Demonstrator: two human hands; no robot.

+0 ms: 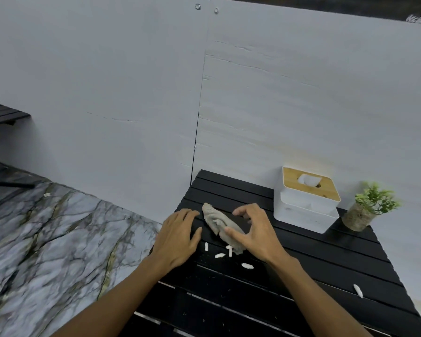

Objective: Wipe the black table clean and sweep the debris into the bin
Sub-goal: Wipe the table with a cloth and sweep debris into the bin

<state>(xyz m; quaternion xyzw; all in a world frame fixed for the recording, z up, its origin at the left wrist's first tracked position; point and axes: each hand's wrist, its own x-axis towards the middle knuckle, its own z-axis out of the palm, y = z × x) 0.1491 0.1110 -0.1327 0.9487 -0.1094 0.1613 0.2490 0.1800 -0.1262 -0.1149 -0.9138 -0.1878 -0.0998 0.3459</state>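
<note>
Grey cloth (216, 221) lies crumpled on the black table (301, 276) near its left edge, white debris (219, 255) just beside it. Judged soft, light and limp: take it mid-bunch. Your left hand (178, 237) rests flat; your right hand (258, 232) arches over the cloth, thumb touching, unclosed.

the bare left forearm (122, 288) and right forearm (309, 295) are stretched forward from the lower edge. the left hand (178, 237) is laid flat, palm down, fingers straight and thumb spread aside. the right hand (259, 233) is arched like a claw, fingers bent, thumb held wide apart from them.
</note>
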